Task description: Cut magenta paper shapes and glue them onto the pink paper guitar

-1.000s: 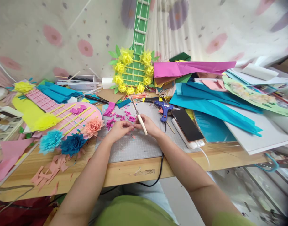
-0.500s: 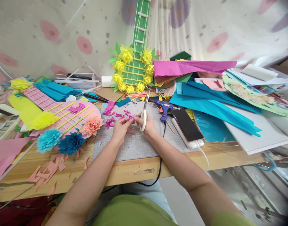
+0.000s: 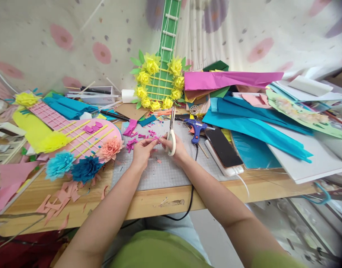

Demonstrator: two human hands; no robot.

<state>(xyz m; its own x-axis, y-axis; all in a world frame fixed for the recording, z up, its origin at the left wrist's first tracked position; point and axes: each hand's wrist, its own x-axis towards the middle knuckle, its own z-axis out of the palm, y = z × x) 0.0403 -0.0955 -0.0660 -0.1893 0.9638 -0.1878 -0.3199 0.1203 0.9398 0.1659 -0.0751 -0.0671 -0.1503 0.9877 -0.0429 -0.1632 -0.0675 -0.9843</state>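
Over the grey cutting mat [image 3: 156,176], my left hand [image 3: 142,152] pinches a small magenta paper piece [image 3: 154,138] between thumb and fingers. My right hand [image 3: 178,149] is closed around white-handled scissors [image 3: 172,144], whose blades point away from me. Its fingertips meet the left ones at the same paper piece and partly hide it. Several twisted magenta paper bits [image 3: 131,144] lie on the mat just beyond my left hand, with a flat magenta strip [image 3: 130,127] behind them.
Right of my hands are a blue glue gun [image 3: 197,128], a phone [image 3: 224,147] and stacked coloured paper [image 3: 260,128]. A pink paper guitar [image 3: 99,138] with flowers lies left; a green guitar [image 3: 165,59] stands behind. Salmon scraps [image 3: 57,203] lie front left.
Both hands stay together at the magenta paper, with only slight finger movement. The scissors have turned a little in my right hand. The whole view has shifted slightly.
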